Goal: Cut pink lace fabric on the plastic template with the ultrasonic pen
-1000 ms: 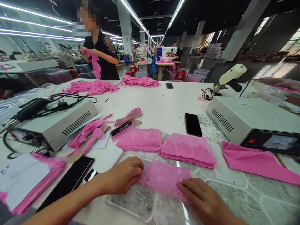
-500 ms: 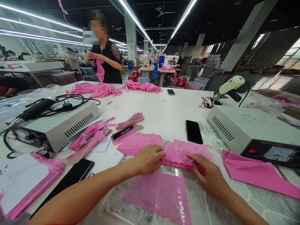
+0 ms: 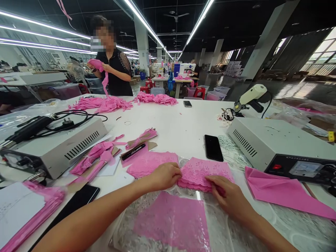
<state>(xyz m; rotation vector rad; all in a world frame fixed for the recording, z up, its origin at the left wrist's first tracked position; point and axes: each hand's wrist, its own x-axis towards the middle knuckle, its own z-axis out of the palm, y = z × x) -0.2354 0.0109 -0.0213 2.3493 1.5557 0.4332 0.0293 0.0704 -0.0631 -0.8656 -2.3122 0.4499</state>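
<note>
My left hand [image 3: 166,176] has its fingers curled together at the left corner of a stack of pink lace pieces [image 3: 202,170] with scalloped edges. At the lower right edge of that stack, my right hand [image 3: 228,196] pinches the lace between thumb and fingers. A second pink lace stack [image 3: 152,163] lies just beyond my left hand, partly covered by it. Below both hands, a pink fabric panel [image 3: 174,220] shows under clear plastic on the table. My fingertips partly hide the edges they grip.
Grey machine boxes stand at left [image 3: 55,147] and right [image 3: 286,147]. A black phone [image 3: 213,147], a marker [image 3: 133,151], bundled pink straps [image 3: 97,157] and folded pink cloth [image 3: 286,190] lie around. Across the table, a person [image 3: 112,70] holds pink fabric.
The view has shifted slightly, moving most things a little left. Both my hands stay at the same lace stack. The person opposite has raised and spread the pink fabric.
</note>
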